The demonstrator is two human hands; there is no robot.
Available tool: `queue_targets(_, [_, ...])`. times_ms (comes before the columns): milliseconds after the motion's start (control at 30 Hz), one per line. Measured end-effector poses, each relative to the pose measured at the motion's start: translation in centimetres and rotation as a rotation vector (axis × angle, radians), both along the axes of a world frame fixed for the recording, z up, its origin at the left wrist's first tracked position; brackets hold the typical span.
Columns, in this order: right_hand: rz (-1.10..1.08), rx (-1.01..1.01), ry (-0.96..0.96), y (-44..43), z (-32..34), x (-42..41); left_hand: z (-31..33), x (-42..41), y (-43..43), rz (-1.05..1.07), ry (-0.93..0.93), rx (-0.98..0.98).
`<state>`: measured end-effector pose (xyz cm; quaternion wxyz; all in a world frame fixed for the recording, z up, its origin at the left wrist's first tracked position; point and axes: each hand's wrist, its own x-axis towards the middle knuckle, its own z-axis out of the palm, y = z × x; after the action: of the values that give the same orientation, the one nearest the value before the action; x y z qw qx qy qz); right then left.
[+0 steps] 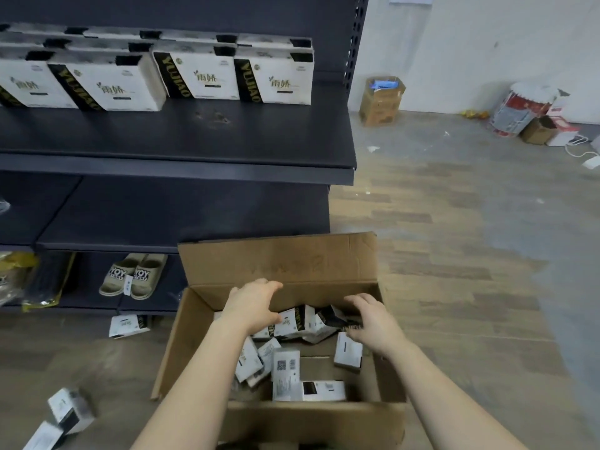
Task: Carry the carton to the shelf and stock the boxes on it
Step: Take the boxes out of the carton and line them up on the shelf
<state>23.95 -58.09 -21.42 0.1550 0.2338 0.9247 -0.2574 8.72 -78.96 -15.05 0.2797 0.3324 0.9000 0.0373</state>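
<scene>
An open brown carton point(279, 264) stands on the floor in front of the dark shelf point(181, 167). Several small white-and-black boxes point(285, 371) lie loose inside it. My left hand point(255, 303) reaches into the carton's far left part, fingers spread, thumb against a box point(292, 321). Near the far right corner, my right hand point(370, 319) curls its fingers round the dark end of a tilted box point(328, 316). A row of larger white boxes with black bands point(207, 76) stands upright at the back of the upper shelf.
Two small boxes point(69, 410) lie on the floor at the lower left, another point(128, 324) under the bottom shelf. Slippers point(134, 276) sit on the lowest shelf. By the wall stand a brown carton point(381, 100) and other clutter point(532, 112).
</scene>
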Motion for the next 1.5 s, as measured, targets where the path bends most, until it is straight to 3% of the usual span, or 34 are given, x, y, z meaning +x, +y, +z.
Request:
queue_targets(567, [0.222,-0.069,-0.336,1.0,-11.8,3.1,-9.0,2.9,0.0,0.084,-0.143,-0.147])
queue_targets(1033, [0.414,-0.071,-0.490,-2.3,-30.1,2.8,-25.5,3.3,-2.7,0.105,-0.133,-0.155])
queue_targets(1267, [0.677,-0.134,-0.570,-2.8,-33.7,-0.2,-30.3,3.4,-2.8,0.123,-0.146,-0.126])
queue_targets(1500, [0.751,-0.185,-0.573,-4.1,-34.8,-1.4,-31.8,2.8,-2.8,0.126,-0.144,-0.108])
